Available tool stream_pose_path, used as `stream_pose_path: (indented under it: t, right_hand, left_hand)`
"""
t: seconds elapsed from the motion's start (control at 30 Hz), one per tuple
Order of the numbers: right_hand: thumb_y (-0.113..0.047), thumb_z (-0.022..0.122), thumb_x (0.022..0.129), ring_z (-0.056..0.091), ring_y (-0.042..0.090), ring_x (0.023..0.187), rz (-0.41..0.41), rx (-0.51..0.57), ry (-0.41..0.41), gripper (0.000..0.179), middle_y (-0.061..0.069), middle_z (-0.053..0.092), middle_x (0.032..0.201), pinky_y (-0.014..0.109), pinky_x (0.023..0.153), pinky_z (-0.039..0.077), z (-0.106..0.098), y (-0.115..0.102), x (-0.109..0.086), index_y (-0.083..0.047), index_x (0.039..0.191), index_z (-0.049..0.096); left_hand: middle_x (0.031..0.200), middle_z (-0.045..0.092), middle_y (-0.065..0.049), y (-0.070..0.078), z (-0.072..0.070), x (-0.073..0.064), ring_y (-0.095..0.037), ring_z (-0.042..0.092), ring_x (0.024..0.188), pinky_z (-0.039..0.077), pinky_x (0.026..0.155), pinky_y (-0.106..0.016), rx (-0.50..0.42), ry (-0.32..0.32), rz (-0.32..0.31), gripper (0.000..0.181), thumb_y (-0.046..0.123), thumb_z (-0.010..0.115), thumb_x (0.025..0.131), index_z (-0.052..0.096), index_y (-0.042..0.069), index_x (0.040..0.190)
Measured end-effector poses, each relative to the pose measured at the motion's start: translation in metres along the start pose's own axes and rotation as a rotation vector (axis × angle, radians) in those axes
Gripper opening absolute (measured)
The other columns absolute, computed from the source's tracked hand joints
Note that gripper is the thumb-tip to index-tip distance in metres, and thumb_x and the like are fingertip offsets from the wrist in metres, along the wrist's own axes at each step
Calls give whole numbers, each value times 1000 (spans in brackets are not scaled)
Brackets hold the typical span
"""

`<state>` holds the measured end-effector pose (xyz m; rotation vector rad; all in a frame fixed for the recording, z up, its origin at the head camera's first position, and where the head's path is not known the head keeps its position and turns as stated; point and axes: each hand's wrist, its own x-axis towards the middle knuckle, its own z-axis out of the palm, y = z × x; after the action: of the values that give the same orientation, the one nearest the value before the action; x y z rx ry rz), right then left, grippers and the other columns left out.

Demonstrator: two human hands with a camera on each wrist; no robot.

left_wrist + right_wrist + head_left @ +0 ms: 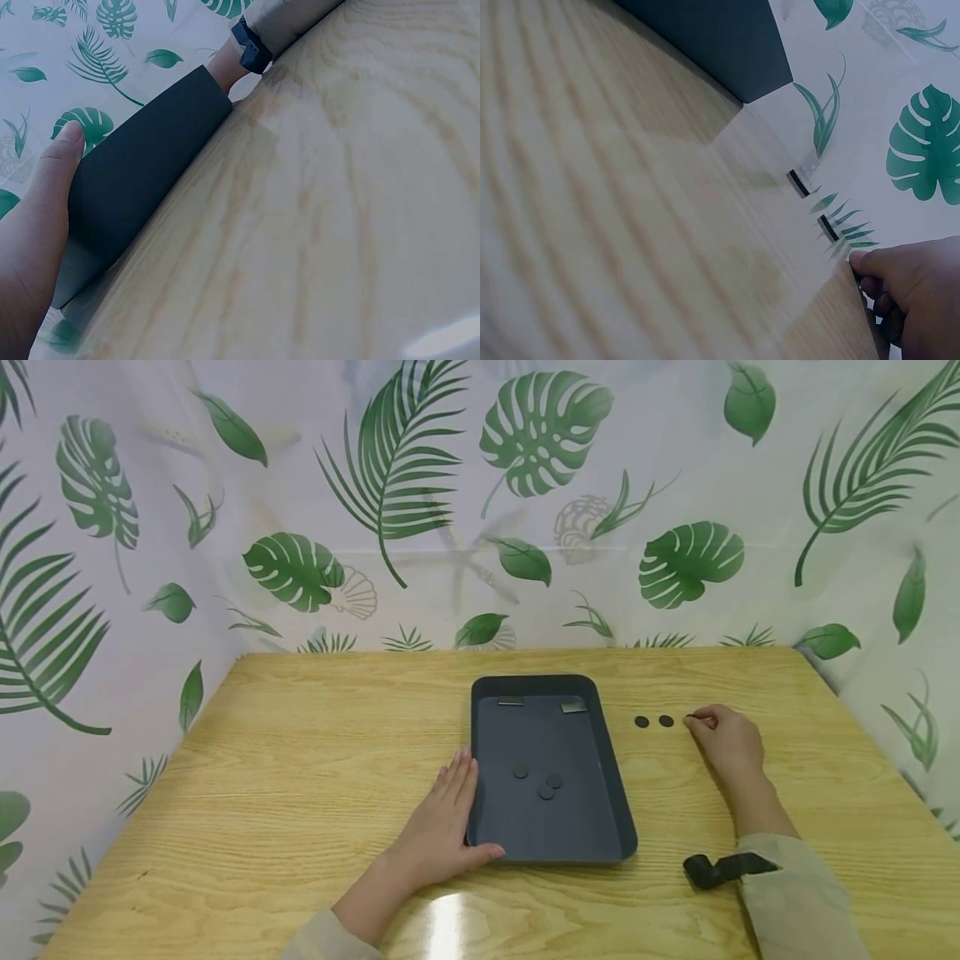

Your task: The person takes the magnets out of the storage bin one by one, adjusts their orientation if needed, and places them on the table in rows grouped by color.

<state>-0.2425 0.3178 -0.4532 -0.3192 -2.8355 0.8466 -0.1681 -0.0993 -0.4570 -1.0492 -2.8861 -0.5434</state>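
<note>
A dark grey rectangular tray (525,835) stands on the table, with three dark round discs (521,772) on its floor, two of them close together. My left hand (442,835) rests against the tray's left side, fingers straight and the thumb at the near-left corner. In the left wrist view, the left thumb (56,176) lies along the tray's wall (142,165). To the right of the tray, my right hand (727,743) pinches a small dark disc (692,717) at the tabletop, partly hidden by the fingers. Two more dark discs (654,722) lie in line to its left.
Two small shiny rectangular pieces (573,705) are at the tray's far end. A black strap with a camera (701,871) sits on the right wrist. The wooden table (315,743) meets a leaf-patterned cloth (420,585) at its back and sides.
</note>
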Motion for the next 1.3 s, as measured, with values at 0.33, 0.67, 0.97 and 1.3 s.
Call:
stream_pose_path:
  t: [0.33,0.67,0.97,1.3]
  right_hand:
    - [-35,51,97,57,38,90,20,50,8,46,26,60,103,47,71,47,-2,0,-1,6,117,58]
    - [-43,49,96,54,31,83,56,117,28,55,21,60,96,37,67,44,-4,-2,0,6,117,60]
    - [-54,48,93,52,24,79,36,179,38,63,15,57,97,27,58,45,-14,-13,-3,2,120,60]
    - [-57,52,89,55,16,75,-25,192,39,64,14,60,98,25,55,46,-22,-27,-6,-2,121,61]
  left_hand:
    - [157,-1,-22,-1,0,0,-26,-6,146,8,118,-42,-6,-9,-1,115,84,15,79,7,-7,149]
    - [157,-1,-22,0,-1,0,-26,-6,146,8,118,-41,11,-16,-4,109,78,31,84,7,-7,149]
    - [157,1,-24,0,0,0,-29,-2,146,10,118,-43,8,-1,0,117,85,9,77,8,-8,148]
    - [157,-1,-22,0,0,0,-26,-5,146,9,118,-43,-9,-6,-3,115,84,15,79,8,-7,148]
